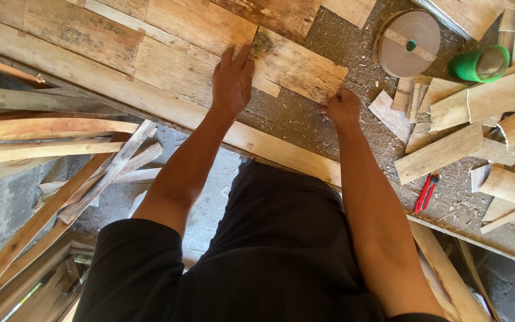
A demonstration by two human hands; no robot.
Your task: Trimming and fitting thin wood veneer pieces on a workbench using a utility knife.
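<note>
Two hands of mine are down on the workbench (305,119). My left hand (232,80) lies flat, fingers spread and holding nothing, pressing on the joined veneer sheets (168,53). My right hand (342,107) is curled, pinching the near corner of a darker veneer piece (296,62) that lies just beside the left fingertips. A roll of brown tape (409,43) and a green roll (481,64) sit beyond; a red cutter (426,192) lies near loose veneer scraps (448,149).
</note>
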